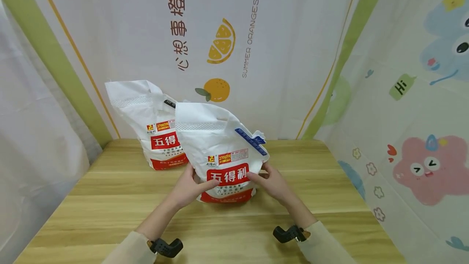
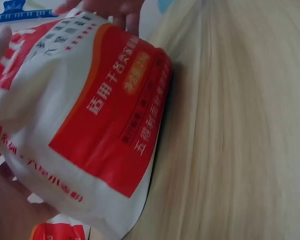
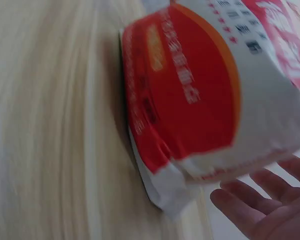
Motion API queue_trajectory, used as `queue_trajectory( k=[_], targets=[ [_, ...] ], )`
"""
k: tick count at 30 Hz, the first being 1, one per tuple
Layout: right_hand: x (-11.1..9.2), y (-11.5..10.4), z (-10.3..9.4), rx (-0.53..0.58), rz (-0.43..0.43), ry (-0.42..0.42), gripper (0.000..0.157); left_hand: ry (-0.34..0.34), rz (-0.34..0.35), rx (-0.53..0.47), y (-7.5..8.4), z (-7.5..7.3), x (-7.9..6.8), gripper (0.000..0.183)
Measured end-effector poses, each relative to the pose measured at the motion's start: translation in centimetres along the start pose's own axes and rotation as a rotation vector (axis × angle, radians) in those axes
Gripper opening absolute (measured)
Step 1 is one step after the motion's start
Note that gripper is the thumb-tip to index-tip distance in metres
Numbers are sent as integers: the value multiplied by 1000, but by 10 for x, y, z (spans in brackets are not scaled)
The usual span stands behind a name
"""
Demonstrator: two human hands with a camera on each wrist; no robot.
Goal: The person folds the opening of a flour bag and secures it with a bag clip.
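A white flour bag with red panels [image 1: 227, 154] stands at the middle of the wooden table, its top leaning left and a blue strip along its upper right edge. My left hand [image 1: 190, 186] holds its left side, the thumb across the front. On the opposite side, my right hand [image 1: 272, 182] has its thumb over the front print and its fingers round the edge. In the right wrist view, several fingers [image 3: 270, 195] are spread beside the bag's side. The left wrist view shows the bag's red lower panel [image 2: 110, 110] close to the tabletop. Some fingertips are hidden behind the bag.
A second flour bag [image 1: 161, 133], with a black strip at its top, stands behind and left of the first, partly covered by it. The wooden table [image 1: 234, 235] reaches back to a printed curtain [image 1: 293, 52]. Another patterned curtain [image 1: 414, 105] hangs along the right.
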State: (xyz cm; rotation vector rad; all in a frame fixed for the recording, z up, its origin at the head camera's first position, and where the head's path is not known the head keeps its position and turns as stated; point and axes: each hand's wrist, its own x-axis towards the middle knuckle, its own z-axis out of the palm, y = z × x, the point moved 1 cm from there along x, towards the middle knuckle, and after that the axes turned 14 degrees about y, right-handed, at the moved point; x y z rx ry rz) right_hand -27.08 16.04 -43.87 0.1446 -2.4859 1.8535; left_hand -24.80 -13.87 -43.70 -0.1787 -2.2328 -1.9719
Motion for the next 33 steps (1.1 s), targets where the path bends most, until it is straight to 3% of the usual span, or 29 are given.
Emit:
queue_trajectory(
  k=[4,9,11,18,24,33],
  targets=[
    [-2,0,8,-23,-39,1,61,51,-17,31,-2,10,1,79],
    [-1,-3,9,-52,-81,12,55,105,-9,75,-3,9,4,76],
    [-1,-5,9,-53,-75,-1,56,95,-7,63,-4,8,4,77],
    [-2,0,9,-97,-30,-58,65,-35,33,51,-7,7,-2,82],
    [-2,-2,9,-80,-48,-64,62,-26,43,57,-12,7,-1,80],
    [0,-3,6,-48,-57,-89,57,24,-8,119,-12,6,1,71]
  ],
)
